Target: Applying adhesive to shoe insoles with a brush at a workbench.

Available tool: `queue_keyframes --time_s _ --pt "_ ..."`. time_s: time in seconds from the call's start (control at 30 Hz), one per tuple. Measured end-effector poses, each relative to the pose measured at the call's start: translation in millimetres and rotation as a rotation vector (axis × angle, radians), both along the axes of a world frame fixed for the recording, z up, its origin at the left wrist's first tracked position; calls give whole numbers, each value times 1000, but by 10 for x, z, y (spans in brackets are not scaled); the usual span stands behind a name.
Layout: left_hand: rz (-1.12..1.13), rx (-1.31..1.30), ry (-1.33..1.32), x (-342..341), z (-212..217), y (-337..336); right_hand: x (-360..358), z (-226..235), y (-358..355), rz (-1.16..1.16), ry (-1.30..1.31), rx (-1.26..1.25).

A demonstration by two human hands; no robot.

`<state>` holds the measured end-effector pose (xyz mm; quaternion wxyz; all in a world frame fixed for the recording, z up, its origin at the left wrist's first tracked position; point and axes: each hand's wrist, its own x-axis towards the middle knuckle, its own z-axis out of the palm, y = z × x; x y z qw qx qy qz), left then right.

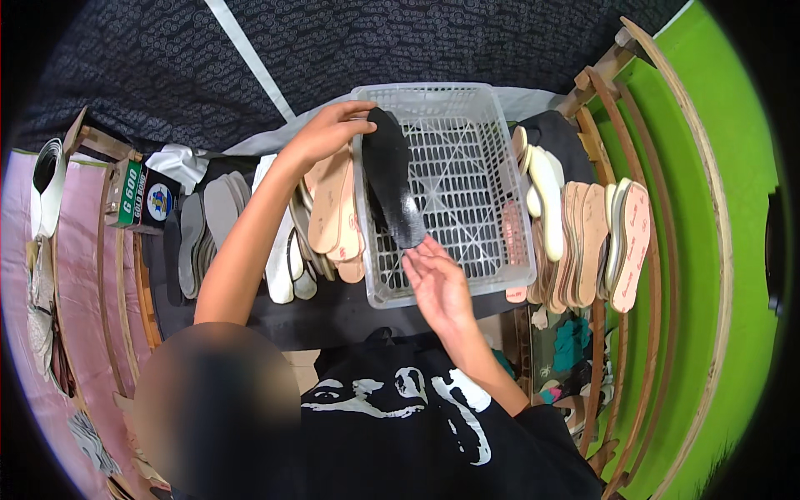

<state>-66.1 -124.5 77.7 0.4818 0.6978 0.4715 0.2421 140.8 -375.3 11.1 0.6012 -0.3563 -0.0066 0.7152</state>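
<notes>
A glossy black shoe insole [390, 171] is held upright over the left part of a clear plastic basket [510, 150] with slatted holes. My left hand [333, 132] grips its far end, thumb and fingers closed at the edge. At the near end, my right hand [440, 286] is turned palm up, with its fingertips pinching the insole's tip. Just left of the basket stand tan insoles [332, 212] in a row, partly behind my left forearm. Only the slatted bottom of the basket shows beside the insole.
Grey insoles [193, 242] stand farther left, near a green and black box [137, 196]. To the right of the basket are rows of cream and tan insoles [583, 242]. Curved wooden slats [708, 192] border the right side, and a patterned dark cloth [417, 42] hangs behind.
</notes>
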Motion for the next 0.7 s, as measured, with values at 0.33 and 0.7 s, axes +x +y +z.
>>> queue_keyframes --time_s 0.33,0.7 --pt "-81 336 517 413 -580 812 -250 -559 698 41 51 -176" --pt "-153 511 897 632 -758 967 -333 -443 808 167 -201 -194"
